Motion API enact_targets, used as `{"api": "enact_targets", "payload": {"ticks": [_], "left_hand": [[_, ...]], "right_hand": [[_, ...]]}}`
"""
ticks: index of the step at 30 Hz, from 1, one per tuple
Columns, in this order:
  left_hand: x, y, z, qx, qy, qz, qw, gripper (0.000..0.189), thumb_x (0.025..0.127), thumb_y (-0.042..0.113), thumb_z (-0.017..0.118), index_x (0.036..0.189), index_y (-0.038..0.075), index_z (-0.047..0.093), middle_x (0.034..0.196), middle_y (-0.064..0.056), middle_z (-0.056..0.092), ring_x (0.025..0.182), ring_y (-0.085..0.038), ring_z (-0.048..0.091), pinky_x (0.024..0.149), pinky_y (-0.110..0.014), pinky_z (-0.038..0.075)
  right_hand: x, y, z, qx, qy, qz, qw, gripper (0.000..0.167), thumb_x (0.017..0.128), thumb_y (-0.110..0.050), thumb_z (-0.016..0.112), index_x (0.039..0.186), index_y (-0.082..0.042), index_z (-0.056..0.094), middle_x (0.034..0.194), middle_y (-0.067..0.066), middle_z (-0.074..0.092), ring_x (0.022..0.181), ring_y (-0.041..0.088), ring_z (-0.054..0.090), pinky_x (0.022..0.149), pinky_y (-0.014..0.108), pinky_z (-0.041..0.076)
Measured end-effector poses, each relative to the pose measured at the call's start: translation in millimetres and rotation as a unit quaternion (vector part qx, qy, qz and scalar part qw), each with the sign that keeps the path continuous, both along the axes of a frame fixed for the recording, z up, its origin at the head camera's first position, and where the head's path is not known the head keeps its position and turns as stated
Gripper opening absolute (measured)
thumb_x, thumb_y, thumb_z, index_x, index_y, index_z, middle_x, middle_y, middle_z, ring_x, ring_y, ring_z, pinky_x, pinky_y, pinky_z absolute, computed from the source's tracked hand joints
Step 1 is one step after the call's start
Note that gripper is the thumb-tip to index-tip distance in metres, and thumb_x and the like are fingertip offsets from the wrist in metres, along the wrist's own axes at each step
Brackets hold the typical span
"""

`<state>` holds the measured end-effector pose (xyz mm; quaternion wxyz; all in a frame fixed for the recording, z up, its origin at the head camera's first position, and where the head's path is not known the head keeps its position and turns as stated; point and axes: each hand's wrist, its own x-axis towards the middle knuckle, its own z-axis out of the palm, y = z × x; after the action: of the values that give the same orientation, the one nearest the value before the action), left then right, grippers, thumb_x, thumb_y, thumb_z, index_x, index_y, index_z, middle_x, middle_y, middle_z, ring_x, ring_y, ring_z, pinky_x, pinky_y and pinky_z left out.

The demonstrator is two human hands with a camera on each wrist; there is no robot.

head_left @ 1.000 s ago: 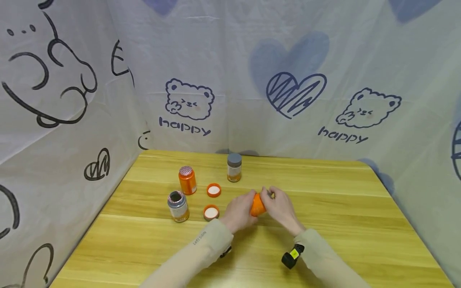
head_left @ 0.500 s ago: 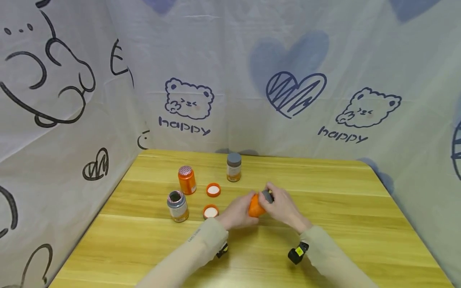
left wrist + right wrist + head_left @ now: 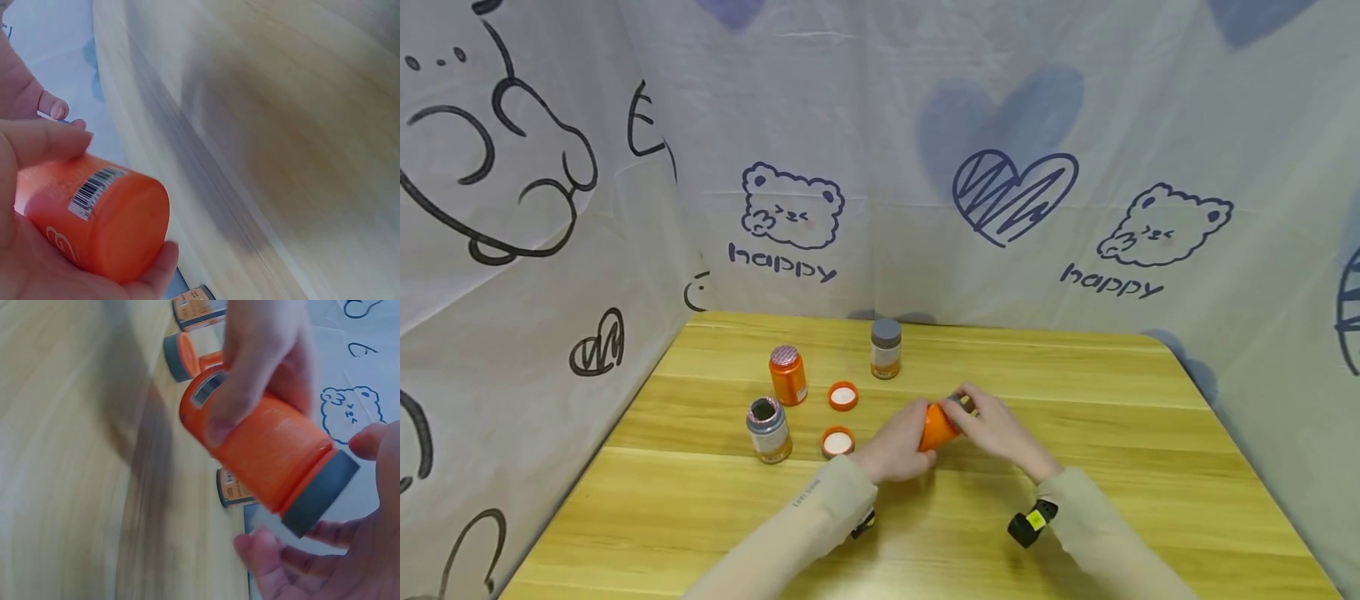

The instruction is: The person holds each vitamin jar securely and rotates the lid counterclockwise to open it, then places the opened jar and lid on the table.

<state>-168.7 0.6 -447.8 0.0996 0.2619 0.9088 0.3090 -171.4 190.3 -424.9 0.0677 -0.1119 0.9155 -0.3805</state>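
Observation:
An orange bottle [image 3: 937, 427] with a barcode label lies tilted in my left hand [image 3: 895, 446], whose thumb and fingers wrap its body. The left wrist view shows the bottle's base [image 3: 134, 228] facing the camera. A grey cap [image 3: 320, 492] sits on the bottle's neck, pointing toward my right hand [image 3: 996, 425]. In the right wrist view, the right fingers [image 3: 265, 550] and thumb spread loosely around this cap, with gaps between hand and cap. Both hands are above the wooden table.
Left of the hands stand an orange bottle [image 3: 788, 379] with a foil-sealed mouth and an uncapped grey bottle [image 3: 770, 433]. Two upturned caps, one orange [image 3: 843, 397] and one orange-rimmed [image 3: 838, 442], lie nearby. A grey-capped bottle [image 3: 886, 350] is at the back, before a patterned curtain [image 3: 910, 250].
The right hand has turned about the cap, its fingers loosening and its wrist shifting right. The left hand keeps hold of the orange bottle in nearly the same place.

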Motion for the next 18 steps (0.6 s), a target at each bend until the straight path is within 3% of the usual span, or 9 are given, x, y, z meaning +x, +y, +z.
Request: {"api": "enact_targets", "payload": {"ticks": [8, 13, 18], "left_hand": [[4.0, 4.9, -2.3, -0.054, 0.056, 0.024, 0.9967, 0.064, 0.093, 0.015, 0.07, 0.146, 0.003, 0.037, 0.137, -0.016, 0.053, 0.115, -0.03, 0.053, 0.102, -0.045, 0.047], [4.7, 8.2, -3.0, -0.078, 0.086, 0.032, 0.9928, 0.064, 0.092, 0.017, 0.073, 0.145, 0.005, 0.039, 0.137, -0.016, 0.053, 0.115, -0.031, 0.054, 0.097, -0.047, 0.05], [5.3, 11.5, -6.5, -0.089, 0.111, 0.038, 0.9891, 0.063, 0.09, 0.018, 0.075, 0.142, 0.006, 0.041, 0.132, -0.015, 0.055, 0.11, -0.03, 0.055, 0.091, -0.045, 0.052]], "right_hand": [[-4.4, 2.8, 5.1, -0.029, -0.049, -0.035, 0.9977, 0.05, 0.103, -0.047, 0.048, 0.123, -0.002, 0.059, 0.101, 0.018, 0.068, 0.067, 0.027, 0.064, 0.062, 0.034, 0.054], [-5.9, 1.6, 9.7, -0.041, -0.084, -0.052, 0.9943, 0.051, 0.102, -0.047, 0.05, 0.121, 0.0, 0.058, 0.096, 0.016, 0.066, 0.07, 0.028, 0.067, 0.066, 0.04, 0.059], [-6.4, 0.0, 11.1, -0.043, -0.114, -0.057, 0.9909, 0.053, 0.101, -0.048, 0.052, 0.119, 0.002, 0.059, 0.102, 0.017, 0.063, 0.076, 0.024, 0.067, 0.071, 0.04, 0.061]]}}
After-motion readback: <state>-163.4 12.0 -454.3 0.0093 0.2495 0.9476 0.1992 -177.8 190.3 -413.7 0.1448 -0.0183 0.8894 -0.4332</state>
